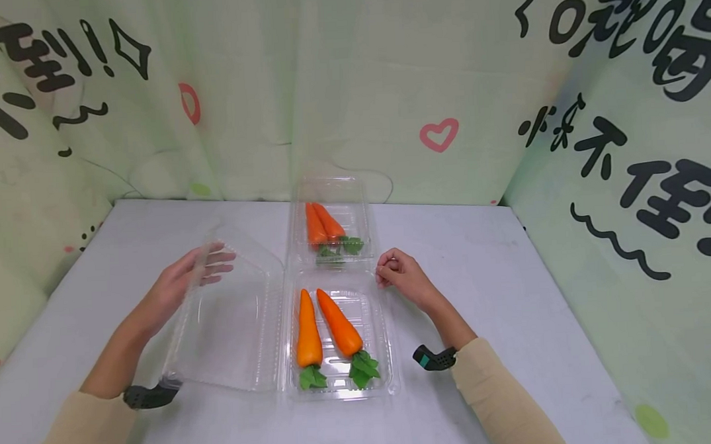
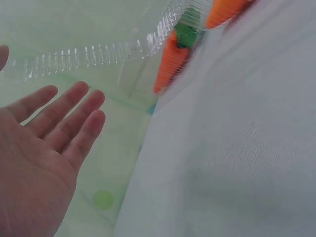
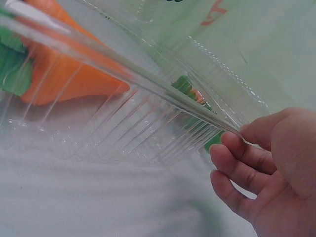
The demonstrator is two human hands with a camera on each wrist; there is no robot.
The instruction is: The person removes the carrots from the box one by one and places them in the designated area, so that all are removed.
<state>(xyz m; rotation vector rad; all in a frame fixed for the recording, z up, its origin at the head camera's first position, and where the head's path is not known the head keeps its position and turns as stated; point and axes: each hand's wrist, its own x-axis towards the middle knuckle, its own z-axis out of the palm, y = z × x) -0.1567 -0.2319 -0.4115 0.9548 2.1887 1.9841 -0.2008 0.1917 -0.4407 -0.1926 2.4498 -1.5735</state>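
A clear plastic clamshell box point(image 1: 387, 340) lies unfolded on the table, with two orange toy carrots point(image 1: 308, 327) in its base, their green leaves toward me. Its transparent lid point(image 1: 235, 340) stands tilted to the left. My left hand point(image 1: 182, 276) is by the lid's outer side, fingers extended; in the left wrist view the hand point(image 2: 49, 153) shows its palm, fingertips just below the lid's ribbed edge point(image 2: 84, 57). At the base's far right corner, my right hand point(image 1: 407, 276) pinches the rim between thumb and fingers, as the right wrist view shows on the hand point(image 3: 291, 168).
A second clear box point(image 1: 358, 215) with carrots point(image 1: 326, 223) inside stands right behind the first. Pale curtains point(image 1: 355, 83) with black lettering surround the white table point(image 1: 483, 276) at the back and sides.
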